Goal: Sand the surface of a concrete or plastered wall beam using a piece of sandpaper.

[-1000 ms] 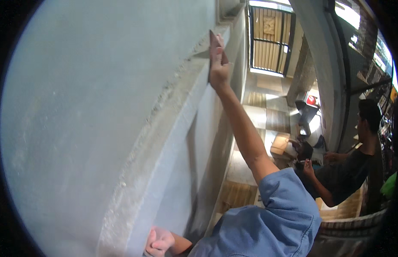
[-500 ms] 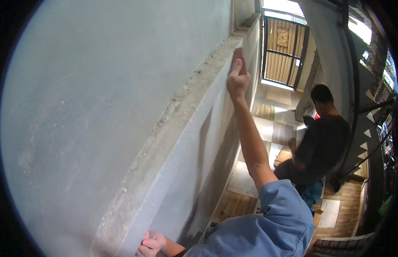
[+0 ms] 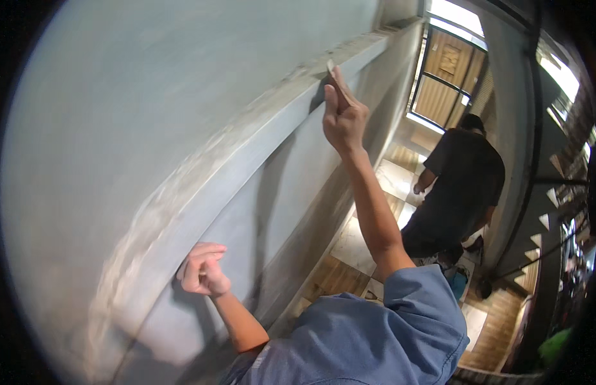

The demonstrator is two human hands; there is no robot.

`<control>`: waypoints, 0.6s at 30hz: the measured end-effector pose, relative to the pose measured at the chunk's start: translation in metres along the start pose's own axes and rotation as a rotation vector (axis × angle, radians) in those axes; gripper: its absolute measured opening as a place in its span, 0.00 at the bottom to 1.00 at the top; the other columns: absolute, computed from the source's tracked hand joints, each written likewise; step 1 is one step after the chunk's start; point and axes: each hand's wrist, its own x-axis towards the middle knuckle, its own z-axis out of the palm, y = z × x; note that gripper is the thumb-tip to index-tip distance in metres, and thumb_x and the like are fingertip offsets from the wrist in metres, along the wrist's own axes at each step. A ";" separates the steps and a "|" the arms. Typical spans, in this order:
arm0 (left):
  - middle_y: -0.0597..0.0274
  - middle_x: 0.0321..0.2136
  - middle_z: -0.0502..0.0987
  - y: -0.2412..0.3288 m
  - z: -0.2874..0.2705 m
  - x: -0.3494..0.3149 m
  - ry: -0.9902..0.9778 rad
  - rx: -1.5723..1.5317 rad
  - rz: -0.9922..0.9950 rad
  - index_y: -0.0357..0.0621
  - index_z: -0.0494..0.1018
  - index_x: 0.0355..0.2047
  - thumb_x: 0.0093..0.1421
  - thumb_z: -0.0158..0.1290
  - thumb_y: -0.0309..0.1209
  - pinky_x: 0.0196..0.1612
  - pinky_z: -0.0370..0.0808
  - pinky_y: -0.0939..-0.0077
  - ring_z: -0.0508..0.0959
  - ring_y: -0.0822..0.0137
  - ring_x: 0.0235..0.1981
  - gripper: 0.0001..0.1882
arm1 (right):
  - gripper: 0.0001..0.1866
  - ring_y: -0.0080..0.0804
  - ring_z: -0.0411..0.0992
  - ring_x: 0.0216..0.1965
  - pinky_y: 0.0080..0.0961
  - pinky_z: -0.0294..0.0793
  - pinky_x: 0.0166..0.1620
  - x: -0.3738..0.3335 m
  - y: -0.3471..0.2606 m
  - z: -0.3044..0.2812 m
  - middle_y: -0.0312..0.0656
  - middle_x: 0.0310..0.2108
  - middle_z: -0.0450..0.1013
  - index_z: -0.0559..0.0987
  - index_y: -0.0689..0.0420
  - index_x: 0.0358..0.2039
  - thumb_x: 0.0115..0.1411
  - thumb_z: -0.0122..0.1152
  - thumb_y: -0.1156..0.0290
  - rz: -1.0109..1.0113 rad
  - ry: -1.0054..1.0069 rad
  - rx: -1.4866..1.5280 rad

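My right hand (image 3: pixel 345 122) is raised at the far stretch of a grey wall ledge (image 3: pixel 173 196). It grips a thin, flat reddish-brown piece (image 3: pixel 340 82) that looks like folded sandpaper, pinched between thumb and fingers. The upper end of the piece is at the ledge's front edge; whether it touches cannot be made out. Lower left, my left hand (image 3: pixel 205 269) is beside the wall face just under the ledge. Its fingers are loosely bent and apart, with nothing visible in them. The ledge's top looks rough and pale along the wall (image 3: pixel 118 128).
At the right a person in dark clothes (image 3: pixel 465 183) leans forward, back towards me, on a floor of wood-look and pale tiles (image 3: pixel 356 247). Behind stands a slatted gate (image 3: pixel 449 70) in a dark frame. Dark stair-like metalwork (image 3: pixel 548 186) runs along the right side.
My left hand has risen and its fingers have loosened. The right hand has tilted the reddish-brown piece and moved slightly left along the ledge. The view has shifted; the other person has bent further forward.
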 end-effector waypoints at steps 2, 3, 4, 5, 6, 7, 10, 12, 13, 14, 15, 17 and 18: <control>0.51 0.15 0.73 0.002 -0.039 -0.021 0.180 -0.219 -0.170 0.35 0.66 0.15 0.61 0.43 0.26 0.20 0.66 0.76 0.70 0.65 0.16 0.17 | 0.16 0.45 0.78 0.46 0.25 0.78 0.43 -0.016 -0.034 0.003 0.54 0.52 0.73 0.78 0.62 0.50 0.63 0.57 0.74 -0.152 0.077 -0.055; 0.55 0.13 0.69 0.017 -0.054 -0.023 0.304 -0.186 -0.301 0.38 0.63 0.13 0.63 0.43 0.27 0.23 0.65 0.74 0.67 0.66 0.15 0.19 | 0.16 0.47 0.76 0.50 0.26 0.78 0.46 -0.024 -0.054 0.005 0.57 0.52 0.72 0.79 0.64 0.49 0.61 0.59 0.76 -0.066 0.056 0.011; 0.55 0.13 0.69 0.025 -0.071 -0.023 0.314 -0.162 -0.301 0.38 0.63 0.13 0.63 0.43 0.27 0.23 0.65 0.74 0.67 0.66 0.15 0.19 | 0.16 0.47 0.76 0.50 0.26 0.78 0.46 -0.034 -0.076 0.009 0.57 0.52 0.72 0.79 0.64 0.49 0.61 0.59 0.76 -0.063 0.043 0.032; 0.57 0.11 0.68 0.034 -0.088 -0.023 0.485 -0.155 -0.343 0.40 0.61 0.13 0.63 0.43 0.27 0.23 0.63 0.74 0.66 0.67 0.14 0.20 | 0.16 0.49 0.74 0.52 0.27 0.78 0.47 -0.046 -0.097 0.014 0.59 0.52 0.72 0.79 0.64 0.49 0.60 0.59 0.77 -0.108 0.078 0.052; 0.58 0.10 0.67 0.039 -0.103 -0.024 0.659 -0.148 -0.381 0.42 0.60 0.12 0.64 0.42 0.27 0.22 0.62 0.74 0.64 0.69 0.13 0.21 | 0.16 0.50 0.72 0.54 0.28 0.77 0.48 -0.059 -0.119 0.020 0.60 0.52 0.71 0.79 0.64 0.49 0.60 0.60 0.79 -0.152 0.112 0.071; 0.60 0.09 0.64 0.043 -0.119 -0.026 0.706 -0.156 -0.368 0.45 0.58 0.11 0.65 0.40 0.29 0.23 0.62 0.74 0.63 0.68 0.13 0.22 | 0.18 0.53 0.69 0.57 0.30 0.76 0.51 -0.073 -0.145 0.025 0.62 0.54 0.69 0.77 0.66 0.50 0.58 0.60 0.81 -0.196 0.087 0.139; 0.60 0.09 0.65 0.054 -0.144 -0.033 0.753 -0.216 -0.369 0.45 0.58 0.10 0.65 0.40 0.29 0.23 0.62 0.74 0.64 0.68 0.13 0.23 | 0.28 0.56 0.59 0.65 0.41 0.63 0.63 -0.120 -0.231 0.034 0.58 0.62 0.62 0.74 0.65 0.55 0.50 0.66 0.79 -0.316 -0.169 0.266; 0.57 0.09 0.67 0.058 -0.159 -0.040 0.725 -0.203 -0.330 0.44 0.60 0.09 0.62 0.41 0.28 0.21 0.62 0.73 0.65 0.66 0.12 0.22 | 0.37 0.54 0.55 0.68 0.53 0.54 0.65 -0.148 -0.281 0.039 0.55 0.66 0.58 0.69 0.60 0.61 0.49 0.68 0.71 -0.443 -0.341 0.273; 0.58 0.09 0.67 0.062 -0.168 -0.043 0.713 -0.142 -0.347 0.43 0.60 0.09 0.62 0.41 0.28 0.21 0.63 0.73 0.65 0.66 0.11 0.21 | 0.36 0.54 0.53 0.69 0.53 0.48 0.66 -0.161 -0.295 0.044 0.55 0.67 0.57 0.68 0.60 0.62 0.52 0.65 0.66 -0.507 -0.383 0.226; 0.58 0.08 0.67 0.063 -0.177 -0.042 0.707 -0.084 -0.351 0.43 0.60 0.09 0.61 0.41 0.27 0.21 0.63 0.73 0.64 0.66 0.11 0.21 | 0.36 0.55 0.51 0.69 0.54 0.42 0.67 -0.169 -0.305 0.051 0.54 0.67 0.56 0.66 0.60 0.63 0.55 0.63 0.62 -0.581 -0.414 0.183; 0.58 0.08 0.67 0.063 -0.190 -0.043 0.717 -0.078 -0.350 0.43 0.60 0.09 0.61 0.41 0.27 0.21 0.63 0.73 0.64 0.66 0.11 0.21 | 0.36 0.55 0.51 0.69 0.54 0.42 0.67 -0.174 -0.311 0.053 0.54 0.67 0.56 0.66 0.60 0.63 0.55 0.63 0.62 -0.588 -0.418 0.190; 0.57 0.10 0.68 0.061 -0.220 -0.045 0.695 0.016 -0.252 0.41 0.60 0.10 0.61 0.41 0.27 0.22 0.64 0.72 0.65 0.65 0.13 0.20 | 0.38 0.55 0.49 0.70 0.51 0.30 0.69 -0.178 -0.320 0.057 0.55 0.67 0.56 0.66 0.61 0.63 0.60 0.56 0.48 -0.593 -0.357 0.115; 0.57 0.10 0.68 0.057 -0.231 -0.042 0.712 0.031 -0.247 0.41 0.60 0.10 0.61 0.41 0.27 0.22 0.64 0.72 0.65 0.65 0.13 0.20 | 0.38 0.55 0.49 0.70 0.51 0.30 0.69 -0.180 -0.323 0.060 0.55 0.67 0.56 0.66 0.61 0.63 0.60 0.56 0.48 -0.605 -0.362 0.134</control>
